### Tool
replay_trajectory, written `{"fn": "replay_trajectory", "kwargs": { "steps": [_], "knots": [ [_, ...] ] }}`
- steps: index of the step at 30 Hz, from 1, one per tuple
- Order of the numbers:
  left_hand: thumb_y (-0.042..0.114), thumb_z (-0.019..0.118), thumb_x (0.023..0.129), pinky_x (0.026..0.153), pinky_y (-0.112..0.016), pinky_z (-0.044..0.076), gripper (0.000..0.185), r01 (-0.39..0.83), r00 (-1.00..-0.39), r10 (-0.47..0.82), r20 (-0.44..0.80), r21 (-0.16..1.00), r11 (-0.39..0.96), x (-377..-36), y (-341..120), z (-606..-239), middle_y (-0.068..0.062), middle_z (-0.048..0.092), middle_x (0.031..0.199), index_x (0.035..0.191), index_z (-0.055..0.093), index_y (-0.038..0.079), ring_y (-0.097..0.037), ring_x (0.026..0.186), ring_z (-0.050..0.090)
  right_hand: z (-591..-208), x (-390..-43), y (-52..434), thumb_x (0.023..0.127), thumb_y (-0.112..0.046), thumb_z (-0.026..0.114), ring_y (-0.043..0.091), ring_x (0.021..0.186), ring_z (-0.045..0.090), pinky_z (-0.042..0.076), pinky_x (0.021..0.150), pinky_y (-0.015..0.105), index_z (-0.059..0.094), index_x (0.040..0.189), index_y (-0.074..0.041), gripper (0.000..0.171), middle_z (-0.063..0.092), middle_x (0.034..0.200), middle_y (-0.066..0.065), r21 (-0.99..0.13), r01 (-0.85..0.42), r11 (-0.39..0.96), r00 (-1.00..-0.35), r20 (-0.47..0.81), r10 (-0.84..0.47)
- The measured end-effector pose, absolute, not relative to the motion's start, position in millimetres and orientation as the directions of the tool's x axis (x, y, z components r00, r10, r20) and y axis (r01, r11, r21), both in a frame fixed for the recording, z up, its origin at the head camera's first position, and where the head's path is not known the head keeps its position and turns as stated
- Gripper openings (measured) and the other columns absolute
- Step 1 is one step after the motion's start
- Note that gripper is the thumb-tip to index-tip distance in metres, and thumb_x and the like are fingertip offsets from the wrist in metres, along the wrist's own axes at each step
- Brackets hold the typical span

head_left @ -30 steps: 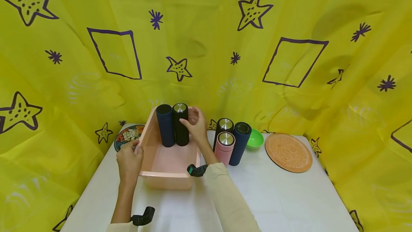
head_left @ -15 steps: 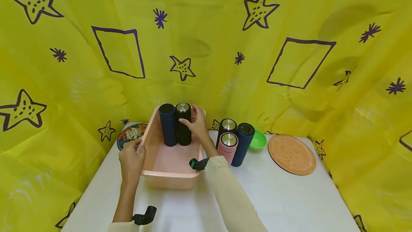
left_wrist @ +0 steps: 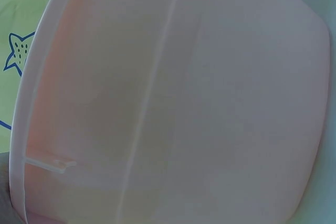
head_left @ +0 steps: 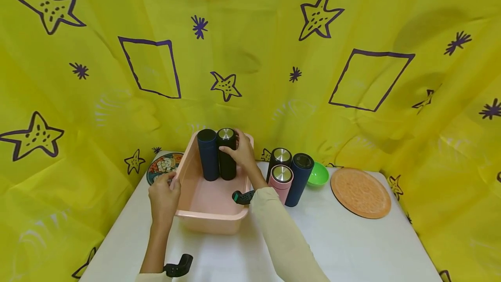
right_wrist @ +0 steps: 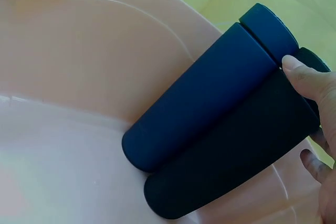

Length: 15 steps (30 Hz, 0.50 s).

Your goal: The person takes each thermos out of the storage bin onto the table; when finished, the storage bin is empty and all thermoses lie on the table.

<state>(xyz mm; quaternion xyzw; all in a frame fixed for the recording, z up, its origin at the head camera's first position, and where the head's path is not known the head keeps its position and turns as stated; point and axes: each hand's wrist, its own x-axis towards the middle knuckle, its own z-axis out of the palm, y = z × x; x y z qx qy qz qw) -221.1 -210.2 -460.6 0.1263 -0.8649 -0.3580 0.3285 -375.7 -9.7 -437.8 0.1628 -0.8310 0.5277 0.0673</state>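
A pink plastic tub (head_left: 211, 216) stands on the table, and my left hand (head_left: 164, 197) pinches its left rim. Its outer wall (left_wrist: 236, 103) fills most of the left wrist view. Inside, toward the back, a black flask (head_left: 228, 162) with a silver-topped lid stands upright beside a dark blue flask (head_left: 209, 160). My right hand (head_left: 243, 153) holds the black flask near its lid, thumb on the front side. In the right wrist view the two flasks lie side by side against each other, bases on the tub floor.
Right of the tub stand another black flask (head_left: 282, 155), a pink flask (head_left: 281, 182) and a blue flask (head_left: 299, 182), close together. Behind them sits a green bowl (head_left: 318, 174). Farther right lies a round orange mat (head_left: 361, 193). A patterned plate (head_left: 163, 164) is at the back left, and a yellow curtain (head_left: 266, 121) hangs behind.
The head view has shifted, so the whole scene sits slightly farther right in it. Both hands keep their places on the tub rim and the black flask.
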Motion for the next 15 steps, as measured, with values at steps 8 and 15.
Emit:
{"fn": "replay_trajectory", "kwargs": {
  "steps": [8,15],
  "knots": [
    [0.000,0.066,0.085,0.070,-0.054,0.057,0.025,0.026,-0.749,-0.449,0.487,0.699,0.714,-220.2,-210.1,-460.0,-0.031,0.068,0.101,0.108,0.069,-0.010,-0.044,0.084,0.069,-438.7,-375.8,-11.0,0.082,-0.026,0.079,0.029,0.120,0.056,0.049,0.100,0.042,0.044,0.144,-0.011,0.073,0.058,0.133,0.014,-0.829,-0.333,0.450,-0.943,0.288,-0.167],
    [0.003,0.066,0.086,0.070,-0.053,0.058,0.026,0.000,-0.757,-0.457,0.467,0.700,0.714,-221.0,-210.2,-460.3,-0.030,0.068,0.103,0.109,0.069,-0.009,-0.043,0.083,0.069,-440.2,-376.1,-10.1,0.080,-0.031,0.080,0.030,0.122,0.055,0.048,0.101,0.043,0.045,0.143,-0.010,0.075,0.056,0.135,0.014,-0.789,-0.341,0.510,-0.940,0.297,-0.169]
  ]
}}
